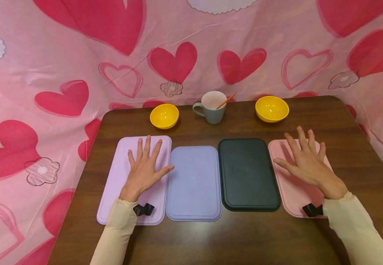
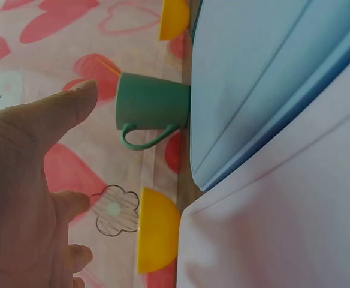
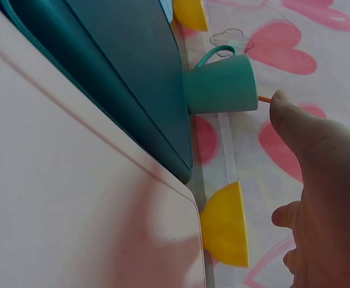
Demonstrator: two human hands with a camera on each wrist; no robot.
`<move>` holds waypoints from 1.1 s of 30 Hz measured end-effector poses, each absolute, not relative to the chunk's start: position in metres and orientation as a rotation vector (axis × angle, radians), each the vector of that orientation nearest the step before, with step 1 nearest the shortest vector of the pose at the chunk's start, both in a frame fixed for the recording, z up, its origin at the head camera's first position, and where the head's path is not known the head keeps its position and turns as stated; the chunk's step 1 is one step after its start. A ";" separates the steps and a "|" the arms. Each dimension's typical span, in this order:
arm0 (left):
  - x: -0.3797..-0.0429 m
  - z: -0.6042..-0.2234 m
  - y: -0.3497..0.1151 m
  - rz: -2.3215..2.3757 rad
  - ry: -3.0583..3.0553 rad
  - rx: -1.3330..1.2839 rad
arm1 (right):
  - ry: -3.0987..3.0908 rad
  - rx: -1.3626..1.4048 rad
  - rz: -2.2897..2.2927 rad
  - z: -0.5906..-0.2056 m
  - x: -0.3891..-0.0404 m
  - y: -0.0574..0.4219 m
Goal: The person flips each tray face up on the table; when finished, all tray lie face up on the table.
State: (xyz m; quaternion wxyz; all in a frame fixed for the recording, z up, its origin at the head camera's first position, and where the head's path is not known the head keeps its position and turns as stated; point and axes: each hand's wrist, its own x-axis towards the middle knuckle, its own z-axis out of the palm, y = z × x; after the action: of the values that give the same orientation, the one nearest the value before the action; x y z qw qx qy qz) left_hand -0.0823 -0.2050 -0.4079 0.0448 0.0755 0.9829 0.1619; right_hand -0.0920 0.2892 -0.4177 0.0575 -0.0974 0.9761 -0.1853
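Note:
My left hand point(image 1: 144, 170) hovers over a lilac board point(image 1: 116, 191), fingers spread and nothing held. Over a pink board point(image 1: 285, 184) on the right, my right hand point(image 1: 307, 163) is likewise spread and holds nothing. Between these two lie a pale blue board point(image 1: 194, 184) and a dark green board point(image 1: 249, 176). The four boards form a row, each flat on the table. In the left wrist view, the left thumb point(image 2: 67, 114) stretches out with the mug behind it. The right wrist view has the right thumb point(image 3: 292, 120) overlapping the end of an orange stick.
Behind the boards stands a grey-green mug point(image 1: 213, 112) with the orange stick point(image 1: 226, 101) leaning in it. Yellow bowls flank it, one on the left point(image 1: 164, 117) and one on the right point(image 1: 272, 109). A heart-patterned cloth point(image 1: 178, 22) hangs at the brown table's point(image 1: 191, 243) back edge.

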 end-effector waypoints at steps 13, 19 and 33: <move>-0.078 -0.403 -0.210 0.486 3.020 0.211 | 2.958 -0.284 -0.563 -0.410 -0.094 0.286; -0.073 -0.399 -0.212 0.500 3.010 0.188 | 2.966 -0.319 -0.601 -0.405 -0.097 0.280; -0.055 -0.386 -0.230 0.530 3.039 0.138 | 2.914 -0.434 -0.738 -0.384 -0.114 0.235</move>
State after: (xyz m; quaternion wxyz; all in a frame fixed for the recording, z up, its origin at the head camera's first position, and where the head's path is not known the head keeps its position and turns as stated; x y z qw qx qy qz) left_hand -0.0549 -0.2296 -0.3855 0.0268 0.0445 0.9838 0.1717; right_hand -0.1136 0.2348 -0.3843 0.0519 -0.1428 0.9581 -0.2427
